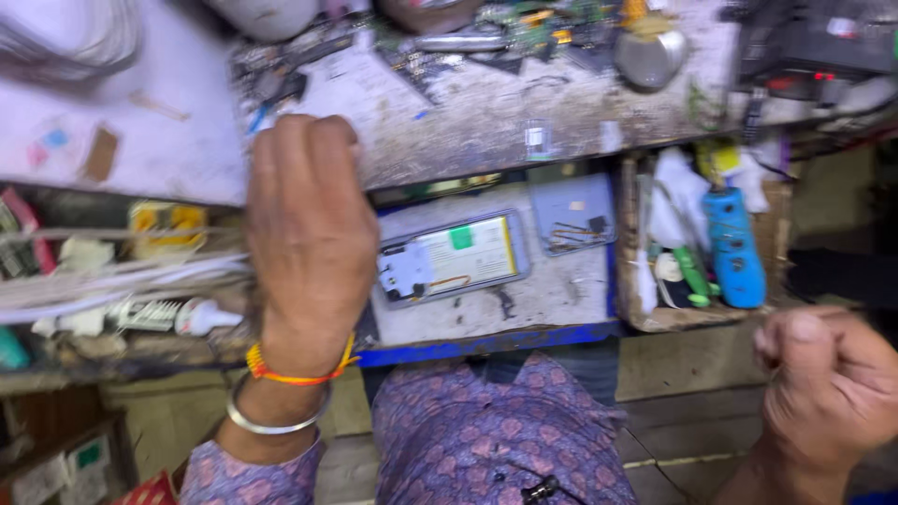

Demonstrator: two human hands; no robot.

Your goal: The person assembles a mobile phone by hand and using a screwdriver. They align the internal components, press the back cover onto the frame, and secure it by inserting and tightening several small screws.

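At bench edge: left hand (309, 234) is reaching over the scarred worktop (486, 112), fingers pressed together and curled over the rim; whether they are pinching anything cannot be told. Right hand (828, 388) is hanging low at the right, fingers closed into a loose fist, contents hidden. Opened phone (456, 259), back off, is lying in the blue-edged drawer (486, 342) just right of the left hand, untouched. Blue tool (734, 248) is lying in the side tray (629, 281). Judged step: fetching from the bench; reaching the phone calls for a freed hand.

The left hand (309, 234) reaches forward, knuckles up, fingers curled, while the right hand (828, 379) is a closed fist.
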